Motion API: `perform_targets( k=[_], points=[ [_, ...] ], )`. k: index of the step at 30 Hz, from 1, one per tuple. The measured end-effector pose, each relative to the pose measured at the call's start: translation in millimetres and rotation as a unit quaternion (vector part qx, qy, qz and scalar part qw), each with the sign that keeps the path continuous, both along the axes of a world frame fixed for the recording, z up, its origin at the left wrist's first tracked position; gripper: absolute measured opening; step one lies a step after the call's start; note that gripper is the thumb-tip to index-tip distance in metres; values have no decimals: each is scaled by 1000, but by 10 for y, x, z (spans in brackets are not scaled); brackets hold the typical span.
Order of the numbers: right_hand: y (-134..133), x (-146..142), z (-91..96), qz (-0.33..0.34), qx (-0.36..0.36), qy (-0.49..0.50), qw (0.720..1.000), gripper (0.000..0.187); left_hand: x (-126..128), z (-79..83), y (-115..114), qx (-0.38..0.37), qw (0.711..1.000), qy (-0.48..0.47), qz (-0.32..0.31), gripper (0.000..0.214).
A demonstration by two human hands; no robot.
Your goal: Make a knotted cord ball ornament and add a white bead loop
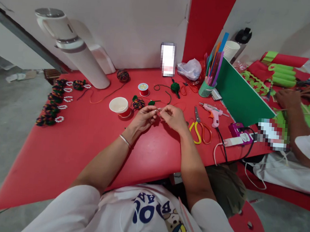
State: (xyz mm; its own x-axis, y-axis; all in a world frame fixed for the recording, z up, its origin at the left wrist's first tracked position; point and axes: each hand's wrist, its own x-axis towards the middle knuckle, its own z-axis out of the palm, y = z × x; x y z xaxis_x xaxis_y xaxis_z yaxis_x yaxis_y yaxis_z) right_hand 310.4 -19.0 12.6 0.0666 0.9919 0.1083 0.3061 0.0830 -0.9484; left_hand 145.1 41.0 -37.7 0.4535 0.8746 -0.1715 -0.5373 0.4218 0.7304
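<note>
We pinch a tiny pale piece [159, 109], too small to identify, between the fingertips of our left hand [145, 117] and right hand [174, 118] over the desk's [151, 158] middle, apparently for steadiness, with the cup [126, 113] toward its left edge, presumably for easy reach.

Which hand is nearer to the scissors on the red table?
The right. The right hand is left of the scissors, apart from them; the left hand is farther left, with the right hand in between.

I'm getting decent light, soft glare on the near side of the red table [154, 157], stretched edges, far phone screen [167, 58] pixelated.
</note>
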Motion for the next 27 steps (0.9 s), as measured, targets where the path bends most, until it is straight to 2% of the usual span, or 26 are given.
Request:
perform_targets(
  k=[5,16,27],
  points=[
    [2,1,7,-9,-1,-22,1000,14,1,-2,-2,3,1000,5,8,42],
    [16,-1,-23,-11,17,-1,1000,17,-5,-44,5,14,1000,3,8,39],
    [27,-20,-41,-6,27,3,1000,16,2,-37,11,-5,1000,-16,20,40]
  ],
)
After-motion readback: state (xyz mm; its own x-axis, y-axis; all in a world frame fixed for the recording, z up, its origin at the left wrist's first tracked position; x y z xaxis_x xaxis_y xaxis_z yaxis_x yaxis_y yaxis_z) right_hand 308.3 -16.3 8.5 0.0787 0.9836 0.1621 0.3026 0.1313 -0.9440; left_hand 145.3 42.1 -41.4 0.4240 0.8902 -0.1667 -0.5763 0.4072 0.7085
